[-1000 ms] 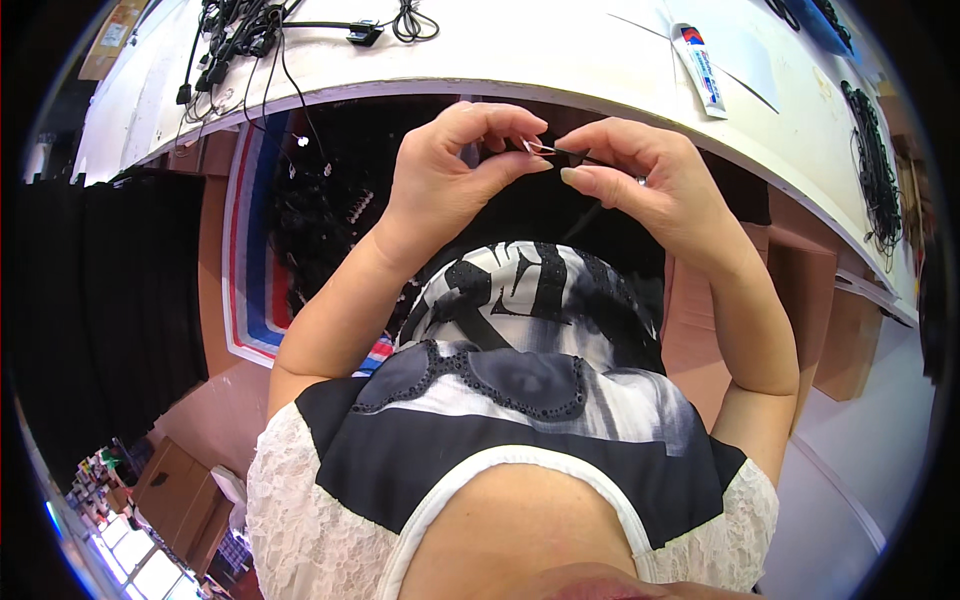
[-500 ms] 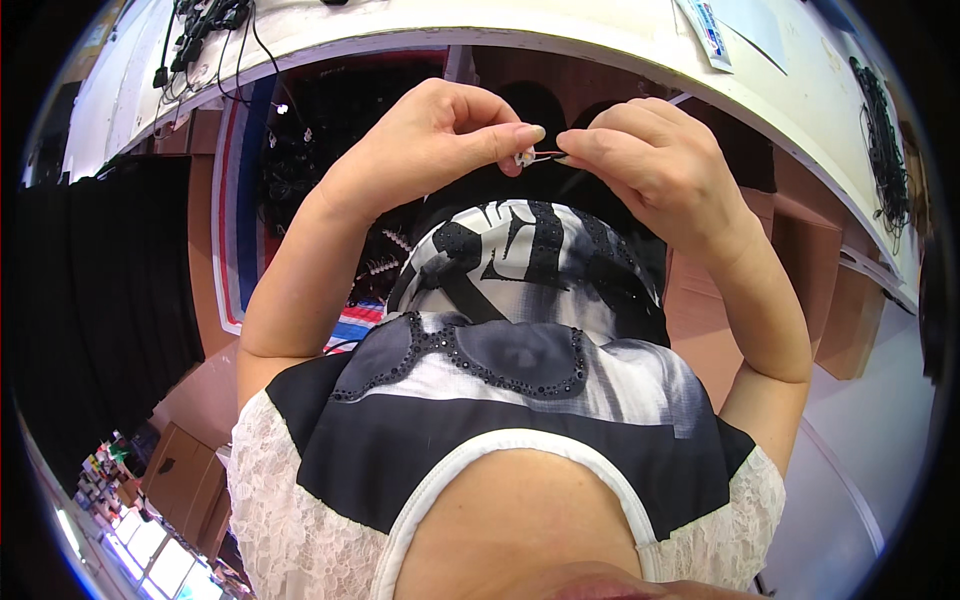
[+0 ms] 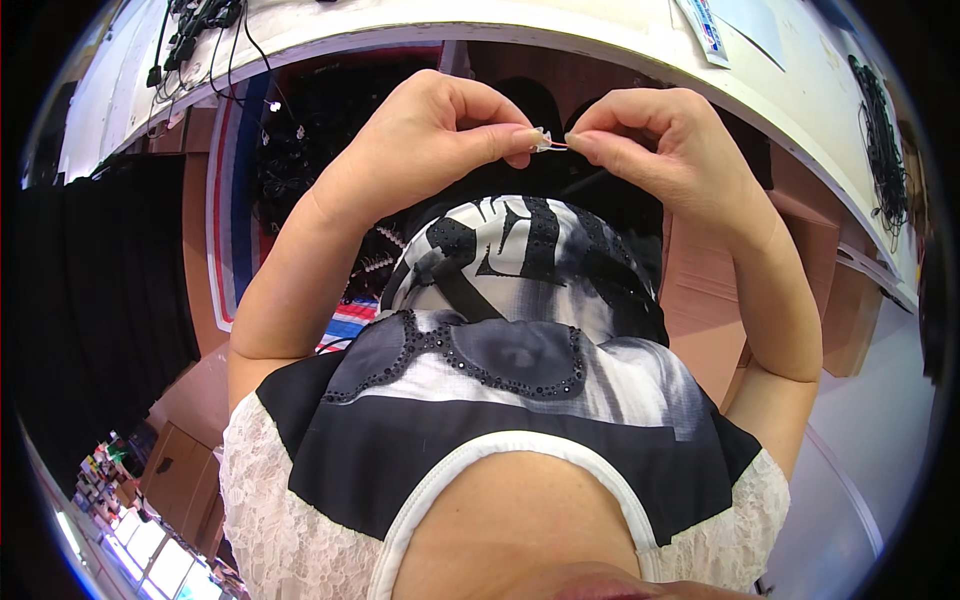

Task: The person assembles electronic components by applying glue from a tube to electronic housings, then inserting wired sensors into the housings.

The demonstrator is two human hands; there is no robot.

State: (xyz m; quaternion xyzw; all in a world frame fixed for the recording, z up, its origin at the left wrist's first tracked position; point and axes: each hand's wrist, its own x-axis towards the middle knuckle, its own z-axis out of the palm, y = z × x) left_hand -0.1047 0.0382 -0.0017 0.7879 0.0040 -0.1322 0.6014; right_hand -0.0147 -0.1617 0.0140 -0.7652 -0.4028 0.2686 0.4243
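Observation:
Over my lap, in front of the table's near edge, both hands meet at a small white plug connector (image 3: 543,140). My left hand (image 3: 445,130) pinches the connector between thumb and forefinger, so part of it is hidden. Thin wires (image 3: 560,146), one of them reddish, run from its right side to my right hand (image 3: 660,145). There the thumb and forefinger are pressed together on the wires close to the connector. Where the wires go beyond my right fingers cannot be made out.
A white table (image 3: 560,25) curves across the top. Black cables lie in a bundle (image 3: 200,35) at its left and a coil (image 3: 882,150) at its right, with a tube (image 3: 705,30) nearby. Dark cables with white connectors fill a striped bag (image 3: 222,200). Cardboard boxes (image 3: 705,300) stand at right.
The connector has shifted slightly right and up and turned in my left fingers. My right hand has changed its grip, its fingers now more arched.

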